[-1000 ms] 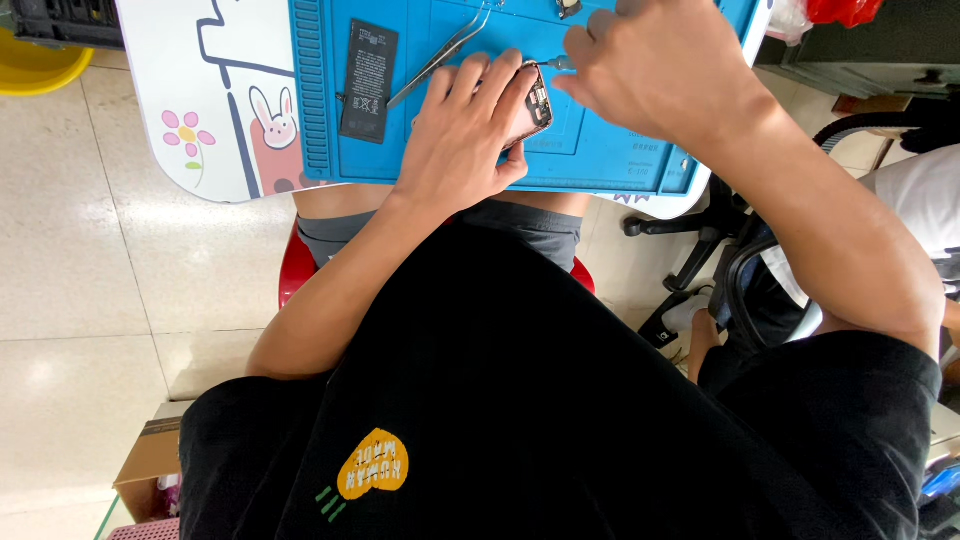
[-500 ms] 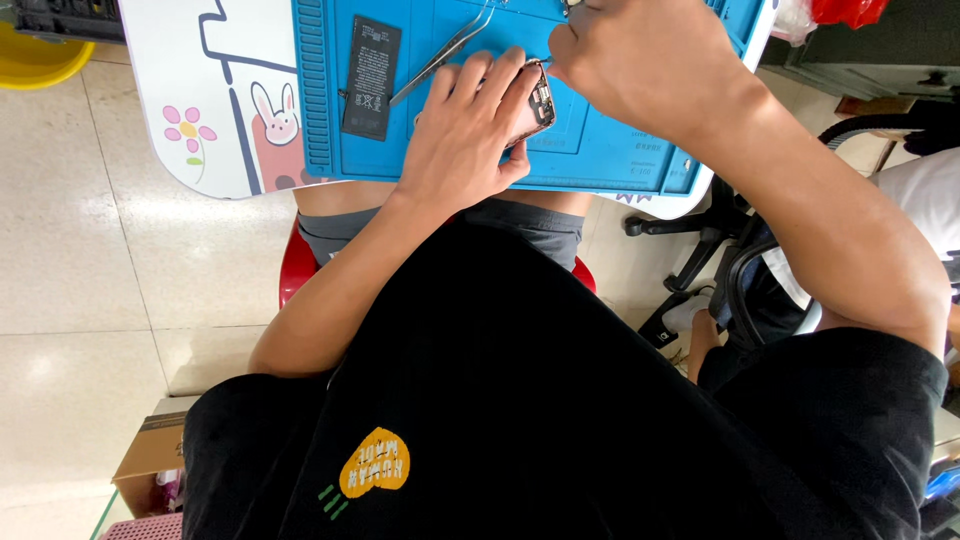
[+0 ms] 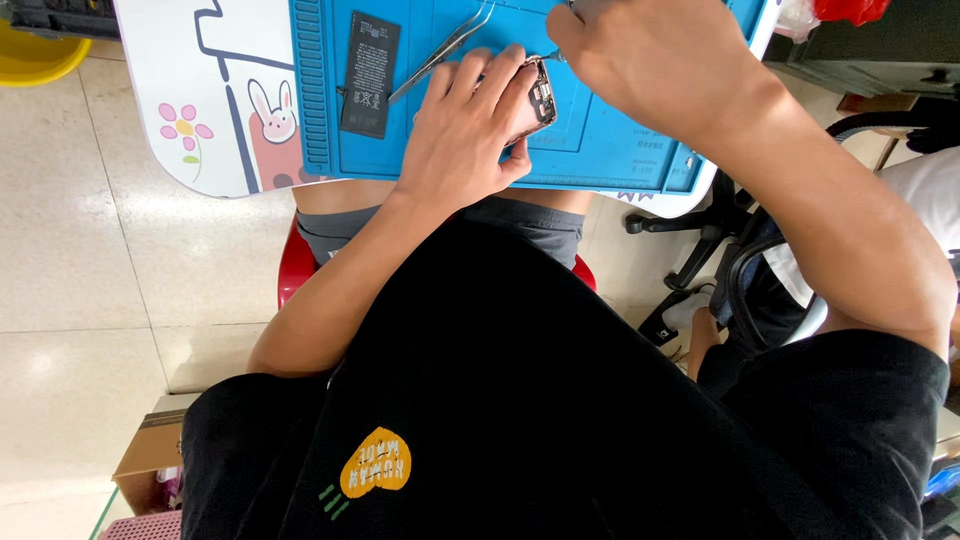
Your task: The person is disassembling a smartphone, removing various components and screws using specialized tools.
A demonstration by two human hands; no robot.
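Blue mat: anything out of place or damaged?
Nothing spilled or broken. The opened phone lies under the left hand with its insides exposed, its black battery lying apart on the blue mat. Tweezers rest askew between them. The right hand works at the phone's top.

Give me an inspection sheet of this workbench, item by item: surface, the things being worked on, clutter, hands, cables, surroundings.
Surface: blue work mat on a white table with cartoon rabbit and flower art.
Job's things: opened phone, innards showing, lying on the mat; thin tool tip at its upper edge, too small to identify.
Clutter: black flat battery and metal tweezers lying on the mat, left of the phone.
Hands: left hand clasps the phone; right hand is closed around the thin tool.
Cables: nothing seen.
Surroundings: tiled floor, red stool, black office chair, cardboard box, yellow object.
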